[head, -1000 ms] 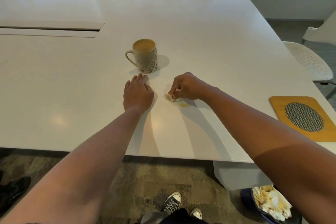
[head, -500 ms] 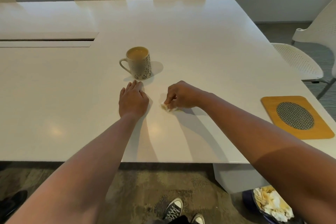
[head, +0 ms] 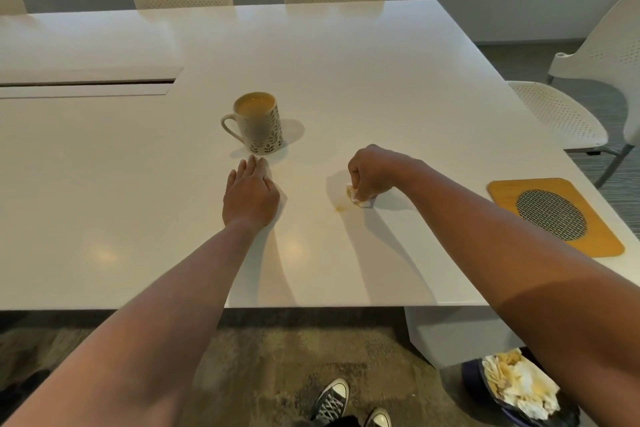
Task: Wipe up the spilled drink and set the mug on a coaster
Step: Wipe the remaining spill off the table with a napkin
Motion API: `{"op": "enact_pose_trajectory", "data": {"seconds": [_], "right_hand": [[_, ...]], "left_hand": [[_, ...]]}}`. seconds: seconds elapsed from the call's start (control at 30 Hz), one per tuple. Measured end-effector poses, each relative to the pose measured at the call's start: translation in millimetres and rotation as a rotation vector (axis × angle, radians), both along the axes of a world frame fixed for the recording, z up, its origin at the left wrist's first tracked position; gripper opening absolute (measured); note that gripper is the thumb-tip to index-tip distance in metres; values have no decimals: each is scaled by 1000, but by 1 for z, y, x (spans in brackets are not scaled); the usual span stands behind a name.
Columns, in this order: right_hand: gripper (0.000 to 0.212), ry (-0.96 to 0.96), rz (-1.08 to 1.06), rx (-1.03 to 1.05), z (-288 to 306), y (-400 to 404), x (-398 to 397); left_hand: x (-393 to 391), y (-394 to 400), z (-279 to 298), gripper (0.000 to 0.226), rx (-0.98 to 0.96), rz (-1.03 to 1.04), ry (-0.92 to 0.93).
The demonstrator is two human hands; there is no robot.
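One tissue wad (head: pixel 356 196) under right-hand fingers (head: pixel 363 180); mug (head: pixel 258 123) apart.

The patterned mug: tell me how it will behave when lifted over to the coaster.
The patterned mug looks nearly full of a tan drink, so it is probably heavy for its size and apt to slosh if tilted. Its handle faces the left hand, offering a steady hold. It looks ceramic, so likely rigid but breakable; it stands upright on a flat base.

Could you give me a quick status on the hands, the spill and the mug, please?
Left hand flat on table. Right hand pinching wadded tissue beside small spill spot. Mug full, upright, off coaster. Path clear.
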State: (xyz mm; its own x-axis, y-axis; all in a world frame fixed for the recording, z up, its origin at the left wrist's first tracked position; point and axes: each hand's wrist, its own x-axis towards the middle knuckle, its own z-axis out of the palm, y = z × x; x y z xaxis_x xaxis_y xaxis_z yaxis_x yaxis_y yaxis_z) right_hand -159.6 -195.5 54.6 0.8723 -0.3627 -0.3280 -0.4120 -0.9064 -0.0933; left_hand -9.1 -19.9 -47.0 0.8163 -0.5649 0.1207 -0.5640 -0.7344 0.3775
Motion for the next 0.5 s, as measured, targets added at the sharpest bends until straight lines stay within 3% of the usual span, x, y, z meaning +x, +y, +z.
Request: {"op": "enact_pose_trajectory", "data": {"seconds": [0.13,0.4,0.5], "right_hand": [[23,72,54,77,2,12,0],[9,-313,-115,244,-26,34,17],[18,-344,-162,173,-37,25,28]], "left_hand": [[0,-1,0,55,12,-7,3],[0,-1,0,54,2,-9,-3],[1,0,0,53,-5,-15,-2]]}}
